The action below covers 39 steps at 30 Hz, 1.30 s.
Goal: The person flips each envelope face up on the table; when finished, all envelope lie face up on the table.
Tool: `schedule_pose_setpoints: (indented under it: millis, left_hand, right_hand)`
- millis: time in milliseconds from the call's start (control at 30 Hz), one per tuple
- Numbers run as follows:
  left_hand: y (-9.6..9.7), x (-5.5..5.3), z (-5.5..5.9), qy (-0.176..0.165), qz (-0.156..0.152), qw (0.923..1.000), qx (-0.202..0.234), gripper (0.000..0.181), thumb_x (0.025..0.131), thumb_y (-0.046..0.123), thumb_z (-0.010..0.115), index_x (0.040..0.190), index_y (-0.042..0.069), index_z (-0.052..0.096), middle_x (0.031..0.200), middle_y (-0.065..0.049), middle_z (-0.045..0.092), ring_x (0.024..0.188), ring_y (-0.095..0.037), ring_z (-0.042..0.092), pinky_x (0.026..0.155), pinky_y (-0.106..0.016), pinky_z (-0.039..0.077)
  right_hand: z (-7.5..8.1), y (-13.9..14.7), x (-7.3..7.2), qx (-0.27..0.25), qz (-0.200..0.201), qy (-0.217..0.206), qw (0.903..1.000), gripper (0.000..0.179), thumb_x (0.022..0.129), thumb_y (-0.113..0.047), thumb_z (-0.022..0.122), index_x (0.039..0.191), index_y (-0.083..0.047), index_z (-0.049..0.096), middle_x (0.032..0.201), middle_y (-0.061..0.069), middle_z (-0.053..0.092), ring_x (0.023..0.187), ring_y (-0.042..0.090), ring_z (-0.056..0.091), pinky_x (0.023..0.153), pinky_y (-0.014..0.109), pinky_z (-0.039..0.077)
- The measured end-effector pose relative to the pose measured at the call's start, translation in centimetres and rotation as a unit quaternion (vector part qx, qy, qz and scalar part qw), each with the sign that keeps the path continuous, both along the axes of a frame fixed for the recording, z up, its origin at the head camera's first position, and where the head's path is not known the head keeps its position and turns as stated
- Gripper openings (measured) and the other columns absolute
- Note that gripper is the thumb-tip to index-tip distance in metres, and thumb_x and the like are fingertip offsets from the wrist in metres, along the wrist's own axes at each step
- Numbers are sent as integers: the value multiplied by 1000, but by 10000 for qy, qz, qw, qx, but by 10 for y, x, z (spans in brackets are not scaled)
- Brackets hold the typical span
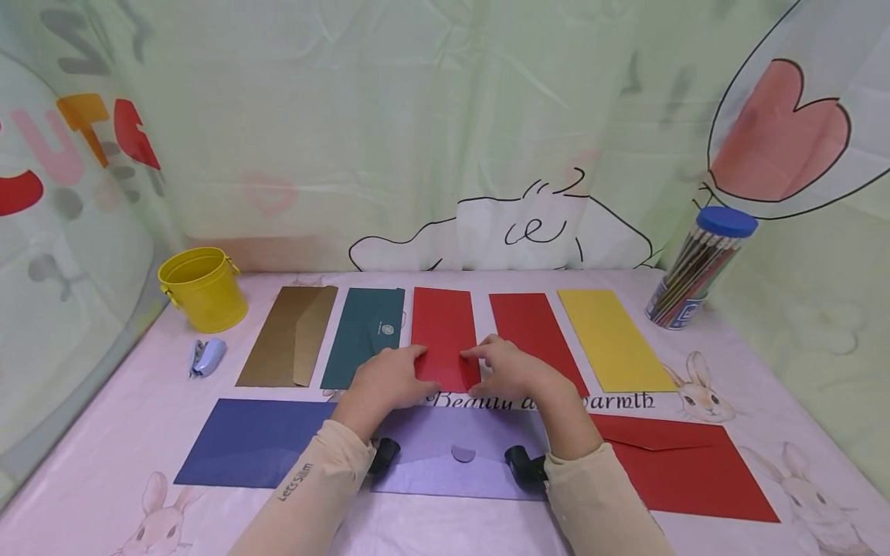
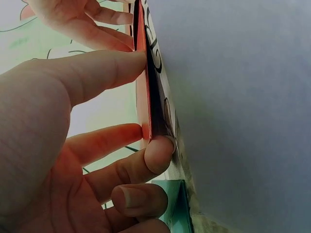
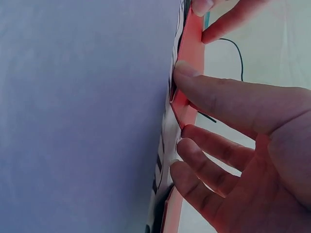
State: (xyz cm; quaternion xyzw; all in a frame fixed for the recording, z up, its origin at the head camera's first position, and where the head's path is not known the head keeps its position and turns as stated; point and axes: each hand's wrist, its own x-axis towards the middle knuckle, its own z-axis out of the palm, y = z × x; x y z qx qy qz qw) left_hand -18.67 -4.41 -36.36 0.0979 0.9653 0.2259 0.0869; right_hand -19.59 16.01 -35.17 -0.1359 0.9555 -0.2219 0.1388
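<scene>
A red envelope (image 1: 443, 324) lies in the middle of the back row, flap along its right side. My left hand (image 1: 389, 377) holds its near-left corner, thumb on the near edge and fingertips at the left side. At the near-right corner, my right hand (image 1: 514, 371) grips it with thumb at the near edge and index finger over the flap. In the left wrist view the envelope's near edge (image 2: 147, 97) stands slightly raised, with a fingertip below it. A green envelope (image 1: 361, 332) is left of it, a second red envelope (image 1: 531, 328) right.
Brown (image 1: 278, 340) and yellow (image 1: 615, 340) envelopes end the back row. Blue (image 1: 250, 444), lilac (image 1: 445, 471) and red (image 1: 702, 471) envelopes form the front row. A yellow bucket (image 1: 208, 297) and lilac stapler (image 1: 207, 357) stand left; a pencil jar (image 1: 695, 270) stands back right.
</scene>
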Motion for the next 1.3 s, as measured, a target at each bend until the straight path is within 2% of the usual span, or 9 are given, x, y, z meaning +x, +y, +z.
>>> schedule_pose_setpoints:
  millis: [700,900,1000,1200,1300]
  left_hand:
    - [0,2,-3,20,-48,9999,-99,67,82,35,80,140,10,58,112,-11,67,98,-30,65,80,-49,55]
    - [3,0,-3,162,-146,9997,-85,62,85,34,78,138,10,59,112,-9,68,97,-28,66,80,-49,55]
    - [7,-1,-1,255,-204,9995,24,59,86,32,76,139,12,59,118,-8,68,103,-29,65,84,-51,54]
    - [19,1,5,447,-592,9960,489,64,89,34,75,147,18,52,134,-9,60,125,-32,56,97,-54,49]
    - [30,1,6,441,-847,9932,662,69,88,36,76,149,20,49,137,-10,57,128,-32,51,99,-53,47]
  right_hand:
    - [-1,-2,1,39,-136,5,9999,65,77,-19,88,138,-16,64,126,12,54,118,30,51,81,42,57]
    - [4,3,3,-147,-11,-21,9999,65,78,-22,87,138,-15,64,132,13,53,122,32,51,86,46,55]
    - [10,9,5,-299,-62,-65,9995,66,79,-26,86,139,-15,62,136,14,53,124,34,51,90,49,53]
    - [24,34,9,-395,-152,-3,9991,67,83,-28,83,142,-12,58,133,16,54,114,32,56,88,48,54]
    - [25,51,10,-308,-191,65,9993,67,84,-28,82,143,-8,56,136,19,52,118,37,54,91,52,52]
